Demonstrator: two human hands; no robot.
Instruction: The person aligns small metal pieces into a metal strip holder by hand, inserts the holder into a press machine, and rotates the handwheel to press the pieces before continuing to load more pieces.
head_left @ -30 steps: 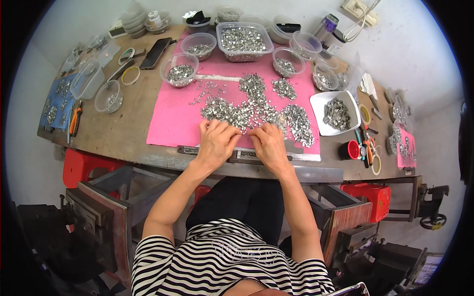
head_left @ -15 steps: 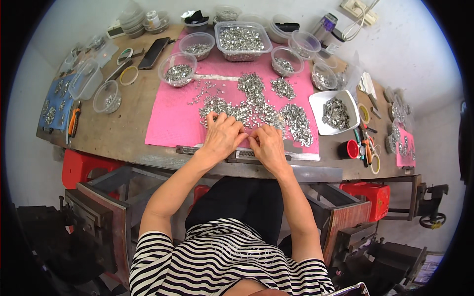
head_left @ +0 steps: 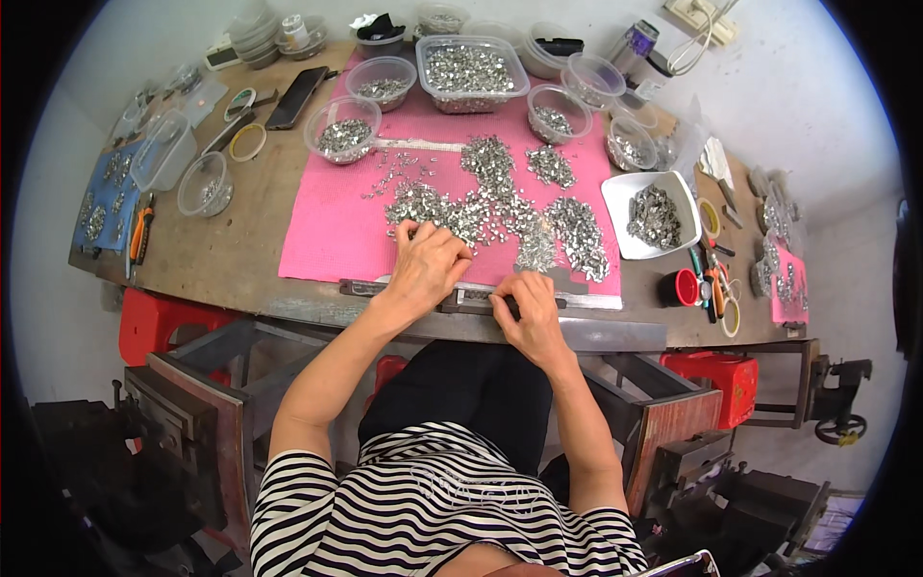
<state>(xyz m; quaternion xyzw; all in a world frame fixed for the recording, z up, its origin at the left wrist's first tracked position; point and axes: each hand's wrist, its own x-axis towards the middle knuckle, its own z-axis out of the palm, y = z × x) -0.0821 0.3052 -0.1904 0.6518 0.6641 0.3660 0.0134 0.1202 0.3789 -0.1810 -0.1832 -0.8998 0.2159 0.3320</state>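
Observation:
Small shiny metal pieces [head_left: 495, 210] lie in loose heaps on a pink mat [head_left: 322, 226]. My left hand [head_left: 430, 264] rests at the near edge of the heaps, its fingers curled down against the pieces. Whatever lies under its fingertips is hidden. Lower and to the right, my right hand [head_left: 527, 313] has its fingers drawn together over a dark metal bar fixture [head_left: 471, 299] along the mat's near edge. Any piece in that pinch is too small to make out. A separate heap of pieces [head_left: 577, 240] lies beyond the right hand.
A white square dish [head_left: 620, 216] of pieces stands right of the heaps, near a red-rimmed black cup [head_left: 681, 287]. Along the back are a filled rectangular tub [head_left: 471, 101] and round clear tubs [head_left: 317, 139]. Farther left lie a phone [head_left: 296, 99] and orange-handled pliers [head_left: 143, 231].
My hands have parted from where their fingertips met. The right hand has come down toward the bar fixture; the left has shifted slightly left.

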